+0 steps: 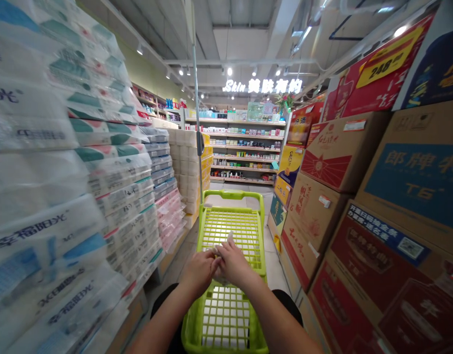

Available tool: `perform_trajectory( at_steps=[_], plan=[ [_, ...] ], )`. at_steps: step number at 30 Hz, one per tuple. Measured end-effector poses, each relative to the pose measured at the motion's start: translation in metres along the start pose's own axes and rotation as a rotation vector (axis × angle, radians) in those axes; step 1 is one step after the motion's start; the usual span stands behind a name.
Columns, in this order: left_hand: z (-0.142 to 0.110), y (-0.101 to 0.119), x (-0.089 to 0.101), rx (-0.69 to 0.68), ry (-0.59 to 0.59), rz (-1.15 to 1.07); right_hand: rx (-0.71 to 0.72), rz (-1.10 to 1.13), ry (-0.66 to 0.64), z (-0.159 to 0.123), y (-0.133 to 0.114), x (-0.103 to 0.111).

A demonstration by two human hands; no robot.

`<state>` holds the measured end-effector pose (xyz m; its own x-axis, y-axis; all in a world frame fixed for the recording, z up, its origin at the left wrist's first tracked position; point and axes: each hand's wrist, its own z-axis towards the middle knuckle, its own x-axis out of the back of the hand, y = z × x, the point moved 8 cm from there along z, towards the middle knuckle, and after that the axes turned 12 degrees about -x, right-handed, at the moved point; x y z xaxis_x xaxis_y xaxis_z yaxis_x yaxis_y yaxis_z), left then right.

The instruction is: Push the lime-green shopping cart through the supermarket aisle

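Green cart [262,246] below, your left hand [198,268] and right hand [235,261] meet over its middle, pinching a pale film [222,281] whose tip points toward the cart's far end, nearer your right.

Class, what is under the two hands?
Something whitish pokes out beyond the left hand and right hand; the green basket lies below. What they cover cannot be seen.

A small, crumpled-looking whitish thing [230,236] is poking out between the left hand [200,269] and right hand [233,261], kinda hiding mostly behind them, and it's hanging above a lime-green basket cart [262,255]
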<state>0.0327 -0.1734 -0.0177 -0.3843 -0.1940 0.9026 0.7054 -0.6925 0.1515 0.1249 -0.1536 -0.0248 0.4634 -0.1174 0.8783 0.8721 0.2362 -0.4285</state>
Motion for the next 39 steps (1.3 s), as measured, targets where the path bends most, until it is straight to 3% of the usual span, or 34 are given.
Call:
perform_trajectory(
  at_steps=[3,8,10,14,15,18,20,25,27,31,39],
  plan=[
    [-0.009,-0.004,-0.027,0.016,-0.094,0.058,0.057,0.099,-0.02,-0.007,0.017,-0.018],
    [-0.02,-0.004,-0.043,0.021,-0.045,0.081,-0.275,0.164,0.227,-0.011,0.066,-0.019],
    [-0.023,-0.004,-0.044,0.017,-0.017,0.076,-0.23,0.148,0.24,-0.012,0.06,-0.027],
    [-0.025,-0.006,-0.045,0.01,0.018,0.062,0.071,0.123,0.091,-0.012,0.029,-0.045],
    [-0.025,-0.006,-0.045,0.008,0.02,0.06,0.057,0.1,0.095,-0.011,0.031,-0.043],
    [-0.025,-0.006,-0.046,0.01,0.019,0.065,-0.204,-0.016,0.25,-0.008,0.056,-0.023],
    [-0.025,-0.006,-0.045,0.021,0.023,0.067,-0.301,-0.066,0.31,-0.012,0.064,-0.016],
    [-0.029,-0.003,-0.04,0.057,0.057,0.064,-0.048,-0.046,0.178,-0.029,0.033,-0.035],
    [-0.033,0.0,-0.039,0.067,0.072,0.086,-0.096,-0.057,0.194,-0.032,0.034,-0.033],
    [-0.04,0.01,-0.039,0.048,0.092,0.126,-0.344,-0.118,0.195,-0.025,0.054,-0.021],
    [-0.037,-0.005,-0.043,0.065,0.029,0.182,-0.357,-0.104,0.073,-0.009,0.05,-0.016]
  ],
)
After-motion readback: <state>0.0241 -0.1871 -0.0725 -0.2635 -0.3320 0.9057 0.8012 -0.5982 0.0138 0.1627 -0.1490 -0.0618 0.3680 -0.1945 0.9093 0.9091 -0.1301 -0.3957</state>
